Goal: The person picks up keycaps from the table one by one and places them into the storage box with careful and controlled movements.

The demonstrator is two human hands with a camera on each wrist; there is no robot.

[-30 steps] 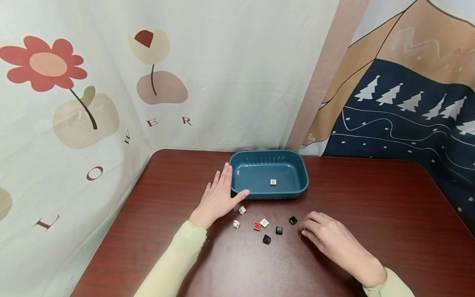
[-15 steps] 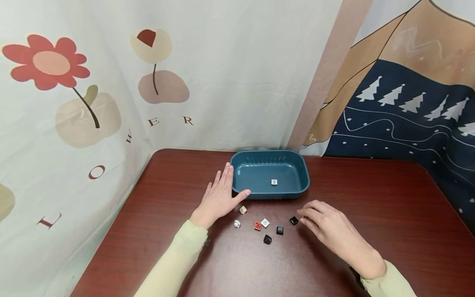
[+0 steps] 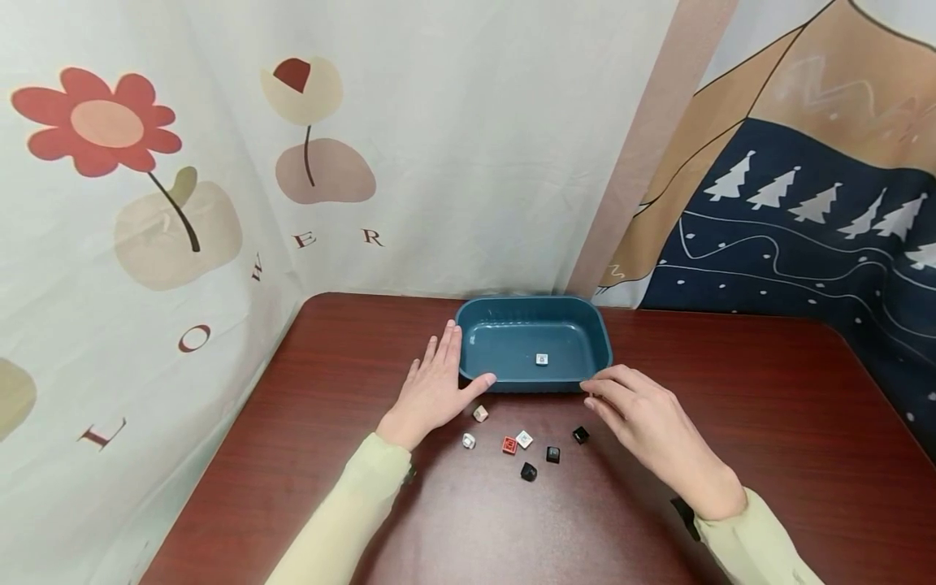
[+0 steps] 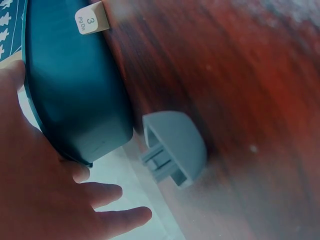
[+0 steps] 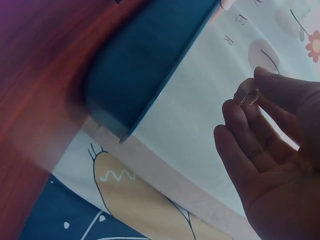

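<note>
My left hand (image 3: 434,396) lies against the left end of a blue plastic basin (image 3: 534,385), fingers straight and thumb along its front rim. By the basin's front right corner, my right hand (image 3: 651,422) pinches a small keycap (image 5: 246,91) between thumb and fingertips; its colour is hard to tell in the shade. Inside the basin lies one white keycap (image 3: 542,359). Nearest the left hand are a pale keycap marked 3 PgDn (image 4: 90,20) and another tipped on its side (image 4: 177,145), its hollow underside showing.
In front of the basin, a red keycap (image 3: 509,444) and a white keycap (image 3: 524,439) lie close together. Black keycaps (image 3: 553,454) are scattered to their right and front. The brown table (image 3: 351,341) meets a printed curtain (image 3: 475,162) at the back.
My right hand has moved up and leftward, from beside the black keycaps to the basin's front right corner. The left hand stays against the basin, and the loose keycaps lie as before.
</note>
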